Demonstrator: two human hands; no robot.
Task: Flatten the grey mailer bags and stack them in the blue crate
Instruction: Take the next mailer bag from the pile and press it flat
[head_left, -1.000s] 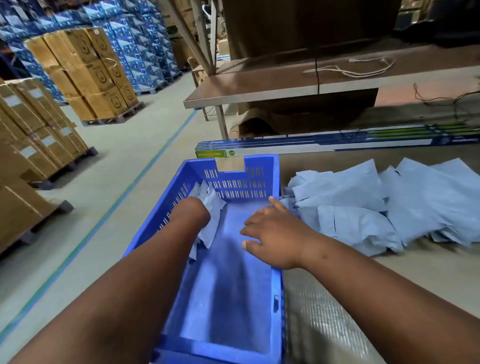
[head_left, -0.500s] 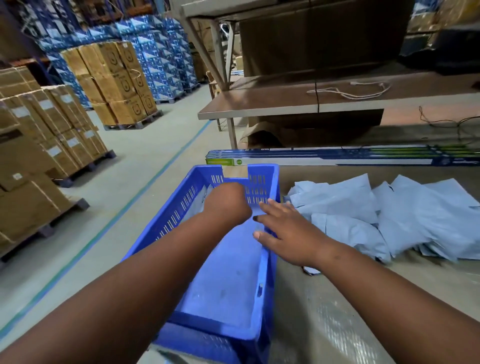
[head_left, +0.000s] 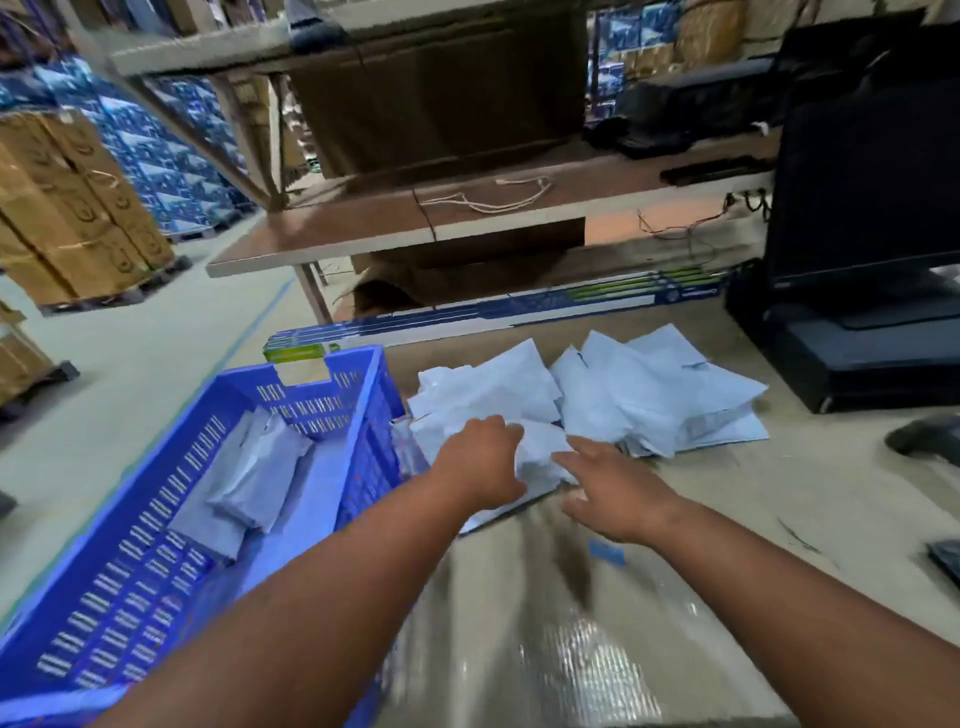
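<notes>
A blue slotted crate (head_left: 156, 519) stands at the table's left edge with grey mailer bags (head_left: 249, 478) lying inside, the top one crumpled. To its right a loose pile of grey mailer bags (head_left: 623, 395) is spread over the table. Both hands are at the pile's near edge. My left hand (head_left: 480, 462) has its fingers curled onto the nearest crumpled bag (head_left: 540, 457). My right hand (head_left: 608, 488) lies beside that bag with fingers stretched out, the tips touching its edge. The view is blurred by motion.
The cardboard-covered table (head_left: 727, 519) has a shiny taped patch in front. A black monitor (head_left: 867, 197) on its stand rises at the right, with a dark handheld device (head_left: 924, 441) below it. Long blue boxes (head_left: 493, 312) line the table's back edge. Stacked cartons (head_left: 67, 208) fill the floor at left.
Both hands left the crate and moved right to the pile on the table. The bag my left hand held now lies in the crate. The view swung right.
</notes>
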